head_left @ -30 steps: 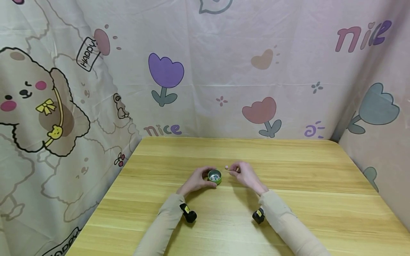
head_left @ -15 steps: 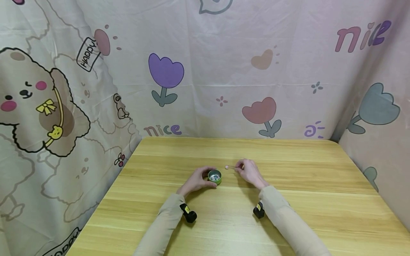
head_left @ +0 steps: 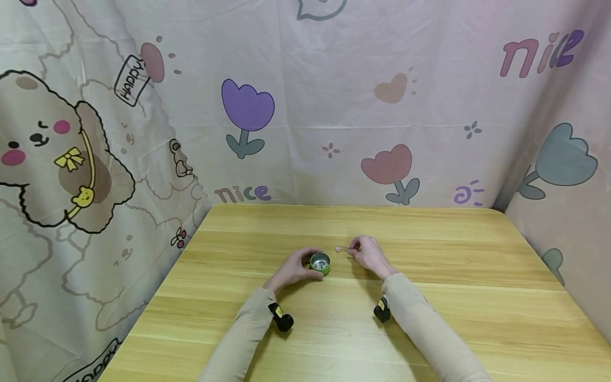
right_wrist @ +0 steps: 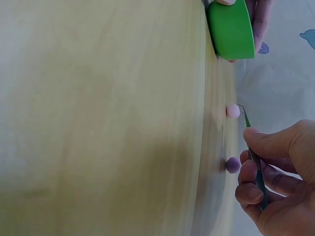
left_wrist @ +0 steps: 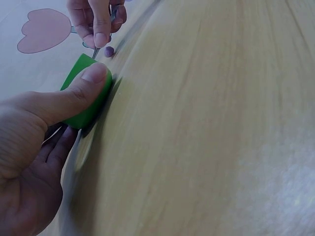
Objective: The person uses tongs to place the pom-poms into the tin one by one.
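My left hand (head_left: 295, 268) grips a small round green tin (head_left: 320, 263), open at the top, its thumb on the near side and fingers behind. Several pale, shiny bits lie inside the tin, too small to make out. My right hand (right_wrist: 280, 172) pinches a pair of slim tweezers (right_wrist: 256, 172) with a bent tip. That tip is right at a small pink ball (right_wrist: 233, 111) on the table; I cannot tell whether it grips the ball. A purple ball (right_wrist: 233, 165) sits on the table beside my right fingers, and in the head view the right hand hides it.
The wooden table (head_left: 429, 329) stretches around both hands. Behind it hangs a printed curtain (head_left: 315, 106), and another printed cloth (head_left: 71, 212) closes off the left side. Black wrist cameras (head_left: 281, 318) sit on both sleeves.
My right hand has moved away from the tin, a little to the right and back, then slightly left again, with the tweezer tip at the pink ball. The left hand and tin stay put.
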{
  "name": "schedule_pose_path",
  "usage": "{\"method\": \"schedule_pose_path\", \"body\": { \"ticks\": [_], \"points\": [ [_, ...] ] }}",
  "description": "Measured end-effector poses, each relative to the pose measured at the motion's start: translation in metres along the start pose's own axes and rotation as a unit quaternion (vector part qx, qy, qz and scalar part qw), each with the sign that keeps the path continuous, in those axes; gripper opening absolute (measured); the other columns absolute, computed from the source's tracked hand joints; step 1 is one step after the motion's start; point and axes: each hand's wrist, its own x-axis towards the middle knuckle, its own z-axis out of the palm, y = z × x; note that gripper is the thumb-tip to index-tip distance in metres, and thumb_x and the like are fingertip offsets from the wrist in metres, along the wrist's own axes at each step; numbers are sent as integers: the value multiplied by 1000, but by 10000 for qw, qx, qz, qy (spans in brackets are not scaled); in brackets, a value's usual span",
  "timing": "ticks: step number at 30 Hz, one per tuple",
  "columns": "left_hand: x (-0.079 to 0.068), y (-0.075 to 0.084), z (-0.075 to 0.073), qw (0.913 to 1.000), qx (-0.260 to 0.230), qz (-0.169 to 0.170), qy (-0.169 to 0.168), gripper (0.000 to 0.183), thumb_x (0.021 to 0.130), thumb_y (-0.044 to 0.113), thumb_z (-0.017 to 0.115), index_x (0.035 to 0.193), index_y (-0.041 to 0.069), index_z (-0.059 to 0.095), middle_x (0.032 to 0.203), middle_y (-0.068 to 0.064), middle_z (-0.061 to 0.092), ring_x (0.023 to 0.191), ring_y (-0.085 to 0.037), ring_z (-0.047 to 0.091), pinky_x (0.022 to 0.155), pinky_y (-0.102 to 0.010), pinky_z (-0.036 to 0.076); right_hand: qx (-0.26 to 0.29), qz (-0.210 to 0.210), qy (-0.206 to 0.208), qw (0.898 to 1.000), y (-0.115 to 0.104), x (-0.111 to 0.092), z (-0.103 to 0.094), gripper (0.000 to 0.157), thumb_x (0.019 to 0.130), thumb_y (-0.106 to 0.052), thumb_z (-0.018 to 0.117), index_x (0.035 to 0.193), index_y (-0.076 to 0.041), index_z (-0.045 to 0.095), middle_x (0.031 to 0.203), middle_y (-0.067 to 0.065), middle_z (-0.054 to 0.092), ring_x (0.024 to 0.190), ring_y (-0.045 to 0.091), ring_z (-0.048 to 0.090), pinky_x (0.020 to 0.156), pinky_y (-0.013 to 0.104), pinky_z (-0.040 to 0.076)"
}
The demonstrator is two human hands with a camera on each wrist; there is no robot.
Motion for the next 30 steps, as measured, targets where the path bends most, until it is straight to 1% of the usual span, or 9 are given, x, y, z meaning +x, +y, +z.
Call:
{"method": "schedule_pose_path", "body": {
  "ticks": [10, 16, 23, 30],
  "points": [
    [0, 1, 0, 10000, -17, 0, 10, 68, 77, 11, 86, 138, 3, 56, 134, -17, 64, 126, -34, 61, 112, -47, 48, -3, 26, -87, 10000, 0, 1, -1, 7, 87, -2, 73, 92, 1, 72, 86, 11, 71, 77, 17, 61, 69, 29, 54],
    [0, 1, 0, 10000, -15, -1, 4, 68, 77, 11, 86, 137, 2, 56, 134, -17, 64, 125, -33, 61, 111, -47, 49, 13, -3, -115, 9999, 0, 1, -1, 6, 86, -1, 73, 91, 1, 72, 85, 11, 71, 75, 17, 60, 67, 28, 54],
    [1, 0, 0, 10000, -17, 30, -20, 68, 77, 9, 86, 137, 2, 56, 134, -18, 64, 125, -33, 61, 111, -46, 49, -27, -87, -64, 9999, 0, 1, 0, 4, 86, 0, 73, 89, 1, 72, 85, 11, 71, 76, 18, 61, 68, 29, 54],
    [0, -1, 0, 10000, -19, 53, -11, 68, 76, 9, 86, 137, 2, 56, 134, -18, 64, 125, -33, 61, 111, -46, 49, -21, -79, -81, 9999, 1, 1, 1, 6, 85, -1, 74, 90, 1, 72, 85, 11, 71, 76, 17, 60, 68, 28, 52]
  ]
}}
